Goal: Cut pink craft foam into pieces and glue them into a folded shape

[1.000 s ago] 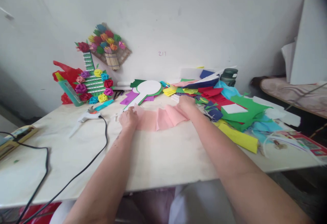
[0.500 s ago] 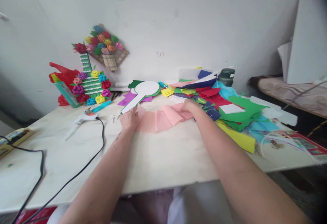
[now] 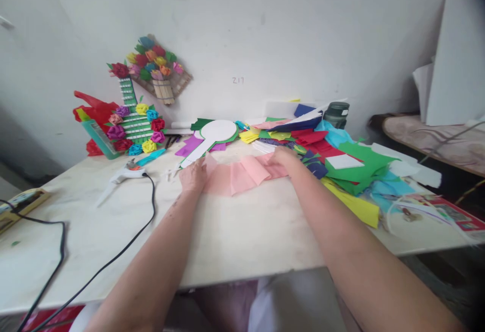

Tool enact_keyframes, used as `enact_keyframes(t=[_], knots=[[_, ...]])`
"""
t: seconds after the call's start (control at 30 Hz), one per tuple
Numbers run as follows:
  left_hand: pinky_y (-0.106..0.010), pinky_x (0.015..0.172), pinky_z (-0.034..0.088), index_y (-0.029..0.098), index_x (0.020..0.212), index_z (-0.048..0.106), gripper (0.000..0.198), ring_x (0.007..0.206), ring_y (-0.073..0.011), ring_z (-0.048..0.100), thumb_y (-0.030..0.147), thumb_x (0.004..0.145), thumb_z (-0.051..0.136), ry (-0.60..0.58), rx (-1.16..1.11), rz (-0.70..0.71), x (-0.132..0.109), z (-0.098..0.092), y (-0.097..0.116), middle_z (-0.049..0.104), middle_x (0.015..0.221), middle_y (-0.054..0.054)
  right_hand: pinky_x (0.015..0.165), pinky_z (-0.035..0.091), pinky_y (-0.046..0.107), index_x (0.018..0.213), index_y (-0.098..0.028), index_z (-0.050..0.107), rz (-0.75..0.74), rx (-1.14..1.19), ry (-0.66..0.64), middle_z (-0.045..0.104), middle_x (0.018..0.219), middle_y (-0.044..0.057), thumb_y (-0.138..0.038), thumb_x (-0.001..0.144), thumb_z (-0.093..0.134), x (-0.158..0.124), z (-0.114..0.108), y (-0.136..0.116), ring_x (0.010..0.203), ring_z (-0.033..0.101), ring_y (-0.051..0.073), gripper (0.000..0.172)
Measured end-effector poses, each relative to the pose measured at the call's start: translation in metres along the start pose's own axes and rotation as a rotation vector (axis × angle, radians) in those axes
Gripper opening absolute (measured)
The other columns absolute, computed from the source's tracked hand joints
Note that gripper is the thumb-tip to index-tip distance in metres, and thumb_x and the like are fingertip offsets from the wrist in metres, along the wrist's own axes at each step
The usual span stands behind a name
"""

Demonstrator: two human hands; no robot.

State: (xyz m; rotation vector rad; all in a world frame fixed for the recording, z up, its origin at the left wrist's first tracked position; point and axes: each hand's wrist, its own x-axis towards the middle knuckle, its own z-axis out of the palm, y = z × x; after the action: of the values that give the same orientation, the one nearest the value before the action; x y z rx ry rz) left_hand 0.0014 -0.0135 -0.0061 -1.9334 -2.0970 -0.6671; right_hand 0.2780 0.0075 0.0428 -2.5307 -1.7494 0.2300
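Note:
A long strip of pink paper [image 3: 242, 174], creased into several panels, lies on the pale table [image 3: 235, 231]. My left hand [image 3: 193, 176] rests on the strip's left end with its fingers closed over the paper. My right hand [image 3: 285, 157] grips the strip's right end, next to the pile of coloured sheets [image 3: 341, 162]. Both forearms reach far out over the table.
A white glue gun [image 3: 123, 174] with a black cord [image 3: 109, 261] lies left. Paper-flower crafts [image 3: 136, 127] and a flower bundle [image 3: 157, 69] lean on the wall. A white-and-green paddle cutout [image 3: 214, 135], a dark jar [image 3: 336, 113] and a red printed sheet [image 3: 450, 210] lie around.
My right hand has drawn slightly back toward me along the pink strip's right end. The left hand has stayed put on the left end. The view shifted a little.

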Motion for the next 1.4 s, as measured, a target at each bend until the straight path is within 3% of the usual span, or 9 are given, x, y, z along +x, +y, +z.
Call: enact_keyframes(t=[0.33, 0.47, 0.57, 0.8, 0.9, 0.97, 1.13, 1.3, 1.4], knots=[[-0.035, 0.077, 0.041, 0.025, 0.115, 0.055, 0.037, 0.095, -0.0249, 0.058, 0.033, 0.081, 0.040, -0.007, -0.050, -0.033, 0.002, 0.001, -0.002, 0.064, 0.103, -0.009, 0.072, 0.047, 0.031, 0.115, -0.010, 0.052, 0.002, 0.127, -0.042, 0.058, 0.112, 0.016, -0.038, 0.056, 0.070, 0.003, 0.003, 0.005, 0.095, 0.058, 0.024, 0.068], [-0.035, 0.077, 0.041, 0.025, 0.114, 0.055, 0.037, 0.094, -0.0252, 0.058, 0.034, 0.081, 0.040, 0.010, -0.065, -0.084, 0.002, 0.000, -0.003, 0.065, 0.100, -0.010, 0.070, 0.047, 0.031, 0.108, -0.010, 0.057, -0.034, 0.129, 0.047, 0.060, 0.107, 0.017, -0.027, 0.066, 0.061, 0.002, -0.004, 0.000, 0.094, 0.059, 0.025, 0.045], [-0.035, 0.077, 0.041, 0.025, 0.114, 0.055, 0.037, 0.093, -0.0251, 0.058, 0.035, 0.081, 0.040, 0.021, -0.075, -0.111, 0.002, 0.000, -0.004, 0.065, 0.099, -0.010, 0.074, 0.045, 0.032, 0.102, -0.011, 0.060, -0.108, 0.116, 0.147, 0.059, 0.107, 0.018, -0.027, 0.069, 0.058, -0.006, -0.010, -0.016, 0.098, 0.057, 0.026, 0.037], [-0.033, 0.075, 0.041, 0.026, 0.113, 0.055, 0.036, 0.091, -0.0245, 0.059, 0.035, 0.081, 0.040, 0.037, -0.095, -0.138, 0.001, -0.003, -0.005, 0.066, 0.095, -0.009, 0.070, 0.045, 0.030, 0.091, -0.012, 0.063, -0.335, 0.231, 0.017, 0.065, 0.086, 0.014, -0.056, 0.073, 0.046, -0.028, -0.011, -0.054, 0.087, 0.060, 0.024, 0.050], [-0.033, 0.075, 0.041, 0.026, 0.113, 0.056, 0.037, 0.090, -0.0246, 0.059, 0.035, 0.081, 0.040, 0.029, -0.109, -0.150, 0.001, -0.003, -0.005, 0.066, 0.094, -0.008, 0.075, 0.044, 0.032, 0.101, -0.015, 0.060, -0.265, 0.169, 0.091, 0.063, 0.101, 0.014, -0.050, 0.071, 0.051, -0.029, -0.006, -0.051, 0.095, 0.058, 0.026, 0.047], [-0.034, 0.076, 0.041, 0.025, 0.113, 0.055, 0.037, 0.091, -0.0248, 0.059, 0.035, 0.081, 0.041, 0.017, -0.118, -0.145, 0.001, -0.003, -0.005, 0.066, 0.094, -0.009, 0.079, 0.043, 0.034, 0.111, -0.017, 0.055, -0.271, 0.110, 0.065, 0.058, 0.113, 0.013, -0.045, 0.069, 0.055, -0.025, 0.000, -0.047, 0.102, 0.054, 0.027, 0.051], [-0.034, 0.077, 0.041, 0.027, 0.113, 0.056, 0.038, 0.094, -0.0247, 0.058, 0.037, 0.080, 0.043, -0.011, -0.181, -0.159, 0.006, -0.005, -0.005, 0.066, 0.096, -0.008, 0.085, 0.041, 0.031, 0.127, -0.021, 0.042, -0.539, -0.016, -0.070, 0.047, 0.129, 0.011, -0.041, 0.063, 0.060, -0.017, 0.013, -0.048, 0.112, 0.048, 0.025, 0.069], [-0.031, 0.076, 0.042, 0.026, 0.115, 0.055, 0.043, 0.093, -0.0220, 0.058, 0.039, 0.074, 0.050, -0.068, -0.291, -0.217, 0.015, -0.010, 0.000, 0.066, 0.099, -0.005, 0.076, 0.044, 0.033, 0.107, -0.012, 0.060, -0.429, -0.112, -0.071, 0.058, 0.112, 0.018, -0.039, 0.066, 0.059, -0.035, 0.015, -0.061, 0.099, 0.056, 0.028, 0.049], [-0.029, 0.073, 0.042, 0.027, 0.109, 0.059, 0.039, 0.090, -0.0210, 0.059, 0.040, 0.073, 0.051, -0.099, -0.294, -0.174, 0.025, -0.016, 0.007, 0.067, 0.096, -0.004, 0.070, 0.045, 0.031, 0.099, -0.012, 0.064, -0.489, -0.119, -0.082, 0.063, 0.102, 0.018, -0.040, 0.067, 0.058, -0.056, 0.014, -0.068, 0.091, 0.060, 0.027, 0.043]])
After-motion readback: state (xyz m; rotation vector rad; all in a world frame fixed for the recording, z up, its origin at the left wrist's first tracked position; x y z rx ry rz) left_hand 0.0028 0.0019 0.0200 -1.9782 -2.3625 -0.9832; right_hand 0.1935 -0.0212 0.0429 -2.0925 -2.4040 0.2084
